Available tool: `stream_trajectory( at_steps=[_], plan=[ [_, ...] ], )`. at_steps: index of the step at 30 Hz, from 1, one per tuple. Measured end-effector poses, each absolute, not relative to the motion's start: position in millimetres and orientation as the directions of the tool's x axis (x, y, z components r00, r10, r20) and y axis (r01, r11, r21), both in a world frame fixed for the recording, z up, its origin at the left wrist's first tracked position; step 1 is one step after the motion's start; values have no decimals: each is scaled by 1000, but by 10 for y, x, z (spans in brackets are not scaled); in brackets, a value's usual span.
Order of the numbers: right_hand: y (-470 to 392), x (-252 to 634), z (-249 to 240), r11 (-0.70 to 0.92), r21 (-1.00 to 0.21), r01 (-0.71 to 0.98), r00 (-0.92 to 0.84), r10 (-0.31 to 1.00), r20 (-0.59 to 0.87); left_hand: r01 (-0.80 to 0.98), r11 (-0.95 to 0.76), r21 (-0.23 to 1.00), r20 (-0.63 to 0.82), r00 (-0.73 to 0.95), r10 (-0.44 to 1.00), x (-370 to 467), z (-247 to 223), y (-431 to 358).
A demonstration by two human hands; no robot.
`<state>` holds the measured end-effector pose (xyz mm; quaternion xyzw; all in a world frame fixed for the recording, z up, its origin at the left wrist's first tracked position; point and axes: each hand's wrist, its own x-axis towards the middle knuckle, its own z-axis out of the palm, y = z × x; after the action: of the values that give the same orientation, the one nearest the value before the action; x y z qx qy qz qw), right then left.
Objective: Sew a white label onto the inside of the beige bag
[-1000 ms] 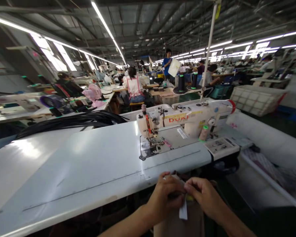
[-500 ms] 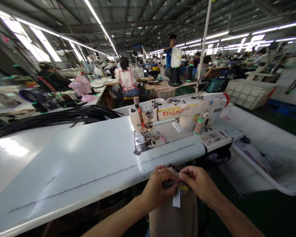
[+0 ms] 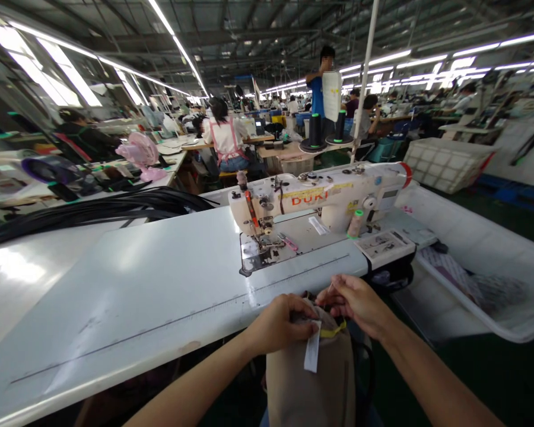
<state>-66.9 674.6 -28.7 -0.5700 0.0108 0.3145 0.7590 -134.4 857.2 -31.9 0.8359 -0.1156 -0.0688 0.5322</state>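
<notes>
A beige fabric bag rests on my lap below the front edge of the sewing table. My left hand is closed on its upper edge, with a white label hanging down beside the fingers. A yellow strip shows along the bag's top, to the right of the label. Just above that strip, my right hand is raised with thumb and forefinger pinched together. Whatever thin thing it pinches is too small to make out.
Behind the bag stands a sewing machine on a pale table. Pink thread snips and a thread cone lie near it. A white bin flanks the right side. Black strips lie at left; co-workers sit beyond.
My right hand has lifted up and slightly right, away from my left hand. More of the yellow strip shows, and the label has tilted. The camera view has shifted slightly.
</notes>
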Motion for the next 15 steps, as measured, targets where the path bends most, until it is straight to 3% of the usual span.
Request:
stream_trajectory(
  at_steps=[4,9,15],
  plan=[
    [6640,-497,-224,331,-787,-521,830,412,-376,-14,-318,948,-84,952,-293,-1307,-344,8604],
    [6417,-213,-238,535,-726,-432,902,269,-338,132,-220,966,-194,938,-289,-1288,-374,8600],
    [6201,-64,-290,609,-721,-331,939,136,-317,178,-228,957,-240,928,-284,-1279,-381,8597]
  ],
)
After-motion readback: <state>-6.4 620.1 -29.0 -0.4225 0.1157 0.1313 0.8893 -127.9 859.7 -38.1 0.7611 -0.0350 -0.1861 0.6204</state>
